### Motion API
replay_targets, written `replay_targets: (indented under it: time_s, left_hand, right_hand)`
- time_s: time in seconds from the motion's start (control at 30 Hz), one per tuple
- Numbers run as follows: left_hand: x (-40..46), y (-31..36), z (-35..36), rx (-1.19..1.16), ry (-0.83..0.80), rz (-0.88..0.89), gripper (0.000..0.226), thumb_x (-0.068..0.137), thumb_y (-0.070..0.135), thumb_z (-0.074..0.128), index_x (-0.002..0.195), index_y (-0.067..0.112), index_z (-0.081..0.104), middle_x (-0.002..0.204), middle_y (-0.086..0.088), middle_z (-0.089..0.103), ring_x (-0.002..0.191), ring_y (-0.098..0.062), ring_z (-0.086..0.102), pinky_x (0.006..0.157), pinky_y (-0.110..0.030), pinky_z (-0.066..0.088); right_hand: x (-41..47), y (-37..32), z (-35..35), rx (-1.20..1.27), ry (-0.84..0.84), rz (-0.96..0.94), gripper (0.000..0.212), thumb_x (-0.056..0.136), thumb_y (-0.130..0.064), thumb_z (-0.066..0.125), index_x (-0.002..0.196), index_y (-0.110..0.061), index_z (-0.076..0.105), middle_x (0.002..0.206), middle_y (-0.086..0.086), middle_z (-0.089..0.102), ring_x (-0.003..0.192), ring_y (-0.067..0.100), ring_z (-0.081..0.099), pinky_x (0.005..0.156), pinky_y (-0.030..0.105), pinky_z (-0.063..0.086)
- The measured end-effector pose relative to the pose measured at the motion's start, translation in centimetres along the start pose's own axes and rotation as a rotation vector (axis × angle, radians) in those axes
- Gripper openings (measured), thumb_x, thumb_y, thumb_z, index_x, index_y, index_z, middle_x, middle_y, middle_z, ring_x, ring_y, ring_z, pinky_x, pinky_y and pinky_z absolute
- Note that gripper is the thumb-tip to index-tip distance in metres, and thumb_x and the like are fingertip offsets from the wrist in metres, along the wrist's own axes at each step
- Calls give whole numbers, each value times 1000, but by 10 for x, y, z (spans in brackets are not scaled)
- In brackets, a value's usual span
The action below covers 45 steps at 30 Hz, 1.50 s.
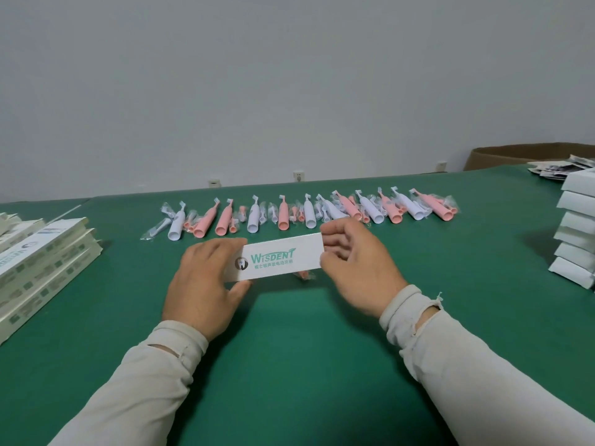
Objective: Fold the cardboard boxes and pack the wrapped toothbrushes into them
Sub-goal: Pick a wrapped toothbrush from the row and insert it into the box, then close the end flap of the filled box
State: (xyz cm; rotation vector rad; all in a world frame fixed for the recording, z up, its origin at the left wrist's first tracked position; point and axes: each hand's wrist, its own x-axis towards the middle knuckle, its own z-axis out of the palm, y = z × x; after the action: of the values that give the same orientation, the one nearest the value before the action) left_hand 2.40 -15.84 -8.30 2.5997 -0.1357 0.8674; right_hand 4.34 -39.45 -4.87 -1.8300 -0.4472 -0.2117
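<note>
Step in hand: the person is holding one white box (278, 260) just above the table (306, 365), front centre. The left hand (201, 284) is clamping its left end, thumb beneath; the right hand (352, 265) is pinching its right end, apparently working the flap.

Next move, by judgement: closing that end, or taking a toothbrush from the row (299, 215) lying just behind.

Surface: green mat, boxes (38, 262) lying stacked at left, more boxes (576, 230) piled at right.

Room: plain grey wall (289, 75), sockets showing low.
</note>
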Motion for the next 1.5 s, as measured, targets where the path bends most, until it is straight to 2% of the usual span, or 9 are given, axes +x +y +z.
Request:
replay_targets:
  time_s: [0.13,0.27,0.47,0.67,0.77,0.9,1.17,1.37,1.5]
  left_hand:
    - [1,-10,-1,-31,-2,-67,59,75,18,83,129,26,60,128,4,59,122,-28,45,102,-39,36]
    - [6,-20,-2,9,74,-201,55,77,19,80,128,25,59,126,-1,61,117,-34,46,97,-44,38]
    - [7,-25,-1,16,110,-309,53,80,26,79,129,25,59,118,-7,61,114,-37,44,96,-48,39]
    - [5,-27,-1,-17,110,-335,55,80,25,80,130,26,57,119,-7,60,115,-36,43,97,-46,38]
    - [5,-24,-1,-26,123,-247,49,77,20,82,122,22,61,114,-7,62,107,-28,42,96,-43,36]
    - [3,-20,1,-49,73,-226,53,76,19,83,125,25,61,119,-3,62,112,-30,43,95,-40,35]
    - [2,-17,2,-59,-39,-148,56,78,22,81,128,31,58,126,7,59,118,-25,43,97,-32,33]
    - [2,-14,2,-77,-47,-87,58,76,22,82,129,29,59,126,9,59,118,-23,47,99,-31,34]
    - [1,-10,2,-80,-46,-52,59,76,22,82,129,30,59,125,10,59,120,-23,46,100,-34,36]
  right_hand:
    - [7,9,6,355,-53,93,36,71,-11,59,104,-25,53,96,-9,75,84,1,70,65,15,51]
    - [14,35,-7,-156,364,6,14,87,-19,61,90,-31,57,76,-12,63,59,-1,54,64,20,48]
    - [18,40,26,-769,-162,54,42,96,-49,50,135,-32,53,126,-4,62,120,21,50,102,40,45]
    - [20,18,22,-952,-267,93,15,92,-31,56,86,-20,64,92,3,63,93,26,58,81,37,52]
    - [17,12,2,-896,-310,195,7,83,-22,60,80,-18,56,83,3,63,79,26,61,72,32,53]
    - [13,20,-14,-804,-331,210,32,85,-20,61,113,-26,47,92,1,64,85,23,63,83,38,54]
    - [11,5,-24,202,270,51,21,81,-11,57,88,-29,64,67,-1,66,50,12,62,44,25,47]
    - [9,14,-14,-37,430,-31,21,87,-14,66,88,-34,63,71,-10,62,50,1,49,46,12,39]
    - [9,16,-8,90,274,-1,18,88,-15,71,91,-32,67,79,-9,69,64,9,62,56,17,48]
